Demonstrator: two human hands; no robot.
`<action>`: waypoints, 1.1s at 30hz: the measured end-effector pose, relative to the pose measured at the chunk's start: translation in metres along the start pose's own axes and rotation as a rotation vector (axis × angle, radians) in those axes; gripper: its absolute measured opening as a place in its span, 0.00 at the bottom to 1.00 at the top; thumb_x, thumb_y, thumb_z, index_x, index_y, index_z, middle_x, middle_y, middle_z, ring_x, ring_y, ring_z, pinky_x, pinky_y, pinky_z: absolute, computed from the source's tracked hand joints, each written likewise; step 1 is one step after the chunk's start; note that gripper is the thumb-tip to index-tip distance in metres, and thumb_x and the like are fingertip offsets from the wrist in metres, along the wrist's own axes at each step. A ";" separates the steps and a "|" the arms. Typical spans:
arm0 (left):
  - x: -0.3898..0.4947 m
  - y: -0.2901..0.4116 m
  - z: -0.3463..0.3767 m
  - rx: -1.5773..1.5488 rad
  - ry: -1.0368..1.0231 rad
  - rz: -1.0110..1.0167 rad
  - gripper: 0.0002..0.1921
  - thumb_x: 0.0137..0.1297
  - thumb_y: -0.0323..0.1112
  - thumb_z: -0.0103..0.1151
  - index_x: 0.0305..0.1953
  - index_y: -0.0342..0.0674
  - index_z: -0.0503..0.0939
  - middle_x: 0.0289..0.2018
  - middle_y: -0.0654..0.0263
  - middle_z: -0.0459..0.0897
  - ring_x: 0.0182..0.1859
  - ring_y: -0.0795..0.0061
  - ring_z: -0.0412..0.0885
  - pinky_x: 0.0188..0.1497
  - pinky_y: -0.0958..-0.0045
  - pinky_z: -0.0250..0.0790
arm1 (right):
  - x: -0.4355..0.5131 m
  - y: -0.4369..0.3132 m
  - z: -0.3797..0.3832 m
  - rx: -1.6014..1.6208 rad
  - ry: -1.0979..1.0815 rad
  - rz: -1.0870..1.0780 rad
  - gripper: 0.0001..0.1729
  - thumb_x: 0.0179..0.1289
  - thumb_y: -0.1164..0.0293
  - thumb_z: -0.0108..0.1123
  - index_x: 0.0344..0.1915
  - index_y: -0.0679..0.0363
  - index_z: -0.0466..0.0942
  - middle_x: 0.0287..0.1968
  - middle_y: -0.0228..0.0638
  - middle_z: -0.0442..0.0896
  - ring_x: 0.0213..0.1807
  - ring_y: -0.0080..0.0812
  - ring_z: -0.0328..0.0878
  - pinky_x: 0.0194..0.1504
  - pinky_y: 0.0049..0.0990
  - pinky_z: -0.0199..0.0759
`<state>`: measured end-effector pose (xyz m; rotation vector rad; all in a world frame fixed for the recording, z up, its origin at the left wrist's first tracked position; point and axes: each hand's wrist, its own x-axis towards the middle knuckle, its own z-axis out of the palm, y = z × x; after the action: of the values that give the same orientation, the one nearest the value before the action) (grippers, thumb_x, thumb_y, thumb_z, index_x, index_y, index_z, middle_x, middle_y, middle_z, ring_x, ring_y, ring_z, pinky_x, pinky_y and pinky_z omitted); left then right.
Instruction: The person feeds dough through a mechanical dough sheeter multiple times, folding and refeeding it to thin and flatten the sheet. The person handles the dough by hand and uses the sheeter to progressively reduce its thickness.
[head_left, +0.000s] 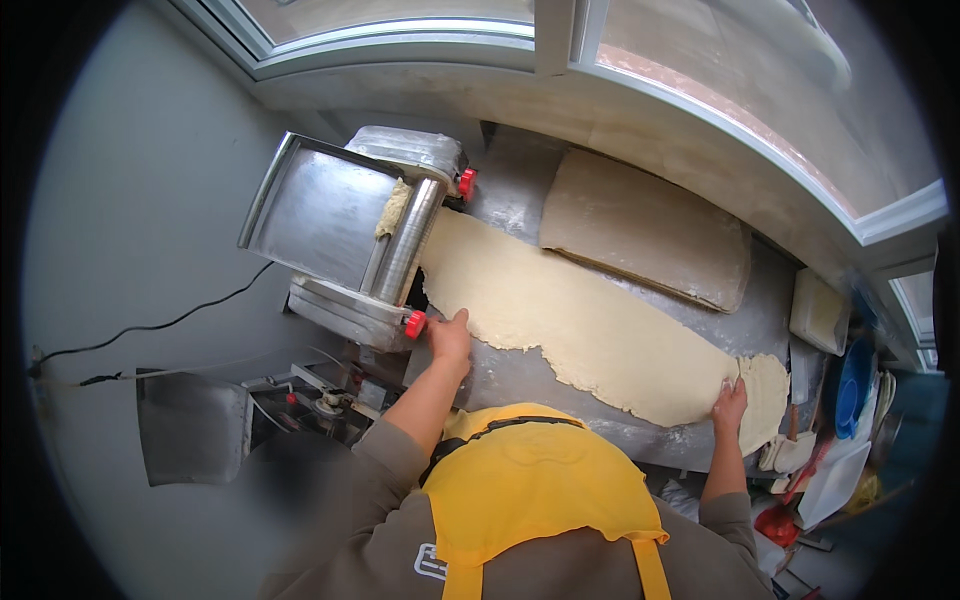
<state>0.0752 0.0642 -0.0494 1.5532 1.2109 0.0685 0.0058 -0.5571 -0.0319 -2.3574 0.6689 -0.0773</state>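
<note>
A long sheet of pale dough (577, 315) with a ragged near edge runs across the metal worktop from the rollers of a dough sheeter (409, 240). My left hand (448, 345) is at the sheeter's near red adjusting knob (415, 324), right beside the dough's edge; whether its fingers grip either is hidden. At the sheet's far right end, my right hand (729, 405) holds the dough, thumb on top. Beyond that hand lies a flap of dough (763, 397). A small lump of dough (393, 208) rests against the steel roller on the feed tray (322, 210).
A stack of floured brown boards or sheets (645, 225) lies at the back of the worktop (517, 375), below the window. A plastic container (819, 311) and a blue basin (851, 390) stand at right. A black cable (180, 319) runs along the left wall.
</note>
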 end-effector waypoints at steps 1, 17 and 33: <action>0.004 -0.001 0.003 -0.015 0.042 -0.047 0.35 0.68 0.36 0.73 0.69 0.26 0.67 0.45 0.59 0.81 0.47 0.67 0.80 0.51 0.63 0.75 | 0.002 0.002 -0.004 -0.007 0.003 0.047 0.17 0.77 0.76 0.54 0.61 0.71 0.77 0.52 0.56 0.87 0.53 0.53 0.86 0.58 0.40 0.76; -0.026 0.006 0.018 -0.233 -0.165 -0.200 0.21 0.64 0.30 0.70 0.55 0.29 0.78 0.46 0.55 0.88 0.44 0.58 0.89 0.47 0.59 0.82 | 0.014 0.031 -0.038 -0.022 0.006 -0.100 0.07 0.77 0.76 0.57 0.42 0.69 0.71 0.33 0.49 0.78 0.35 0.43 0.73 0.44 0.40 0.73; 0.022 0.072 0.014 -0.789 -0.597 -0.337 0.23 0.78 0.44 0.63 0.67 0.39 0.78 0.63 0.59 0.85 0.65 0.58 0.82 0.72 0.51 0.73 | 0.034 0.067 -0.047 0.012 -0.009 -0.103 0.05 0.76 0.77 0.57 0.40 0.68 0.72 0.32 0.47 0.76 0.35 0.35 0.71 0.42 0.37 0.72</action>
<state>0.1402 0.0797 -0.0125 0.5984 0.7954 -0.1212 -0.0052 -0.6445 -0.0414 -2.3786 0.5409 -0.1155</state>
